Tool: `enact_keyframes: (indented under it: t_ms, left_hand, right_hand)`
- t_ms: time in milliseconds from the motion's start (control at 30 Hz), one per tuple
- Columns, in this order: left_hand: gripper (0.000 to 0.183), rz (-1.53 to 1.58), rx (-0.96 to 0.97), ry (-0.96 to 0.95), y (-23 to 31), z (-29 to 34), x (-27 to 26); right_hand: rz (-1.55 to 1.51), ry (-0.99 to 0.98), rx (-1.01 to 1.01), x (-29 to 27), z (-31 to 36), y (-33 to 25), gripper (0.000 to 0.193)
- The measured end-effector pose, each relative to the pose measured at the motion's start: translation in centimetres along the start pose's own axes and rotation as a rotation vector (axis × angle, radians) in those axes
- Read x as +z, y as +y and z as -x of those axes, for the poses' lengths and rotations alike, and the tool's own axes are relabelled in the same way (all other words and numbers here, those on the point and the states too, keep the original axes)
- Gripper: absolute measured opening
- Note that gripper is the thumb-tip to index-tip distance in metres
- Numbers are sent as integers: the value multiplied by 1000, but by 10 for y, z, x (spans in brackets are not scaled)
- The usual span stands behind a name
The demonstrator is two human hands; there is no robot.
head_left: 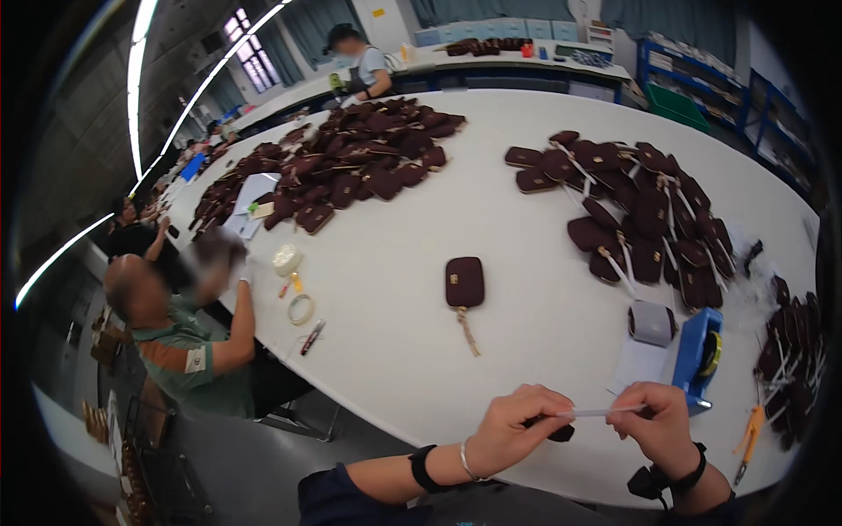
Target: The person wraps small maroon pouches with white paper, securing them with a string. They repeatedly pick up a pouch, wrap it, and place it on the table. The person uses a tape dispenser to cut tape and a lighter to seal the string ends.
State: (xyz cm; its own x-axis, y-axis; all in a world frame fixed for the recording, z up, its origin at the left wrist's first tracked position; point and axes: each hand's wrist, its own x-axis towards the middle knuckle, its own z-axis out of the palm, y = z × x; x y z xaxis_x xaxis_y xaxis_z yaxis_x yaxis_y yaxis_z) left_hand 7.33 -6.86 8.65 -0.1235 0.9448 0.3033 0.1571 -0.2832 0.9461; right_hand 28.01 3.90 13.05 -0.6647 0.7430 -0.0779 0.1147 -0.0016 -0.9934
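A thin whitish strip [603,411] is stretched between my two hands above the near edge of the table. My left hand [516,428] pinches its left end. At the other end, the fingers of my right hand [660,426] are closed on it. Something small and dark [562,433] shows just under my left fingertips; its kind cannot be made out. Beyond my hands, a single dark maroon zip pouch [465,282] lies flat with a beige cord hanging toward me. A blue tape dispenser [698,351] stands close to my right hand, beside a grey pouch [652,323] on white paper [638,363].
Maroon pouches with white strips [649,210] are heaped at the right, and a larger heap [351,162] lies far left. An orange cutter [750,434] is at the right edge. Tape rolls [300,309] and a marker [312,337] lie near a seated co-worker [197,351] at left.
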Motion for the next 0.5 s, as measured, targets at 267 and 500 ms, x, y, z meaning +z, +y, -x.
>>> enact_keyframes:
  t_ms: [267,500]
  left_hand:
    - [9,151,-136,35,1,-4,10]
    - [14,-383,-4,-204,6,-10,0]
  right_hand:
    - [162,4,-224,-1,4,2,13]
    - [204,-119,-129,-6,5,4,18]
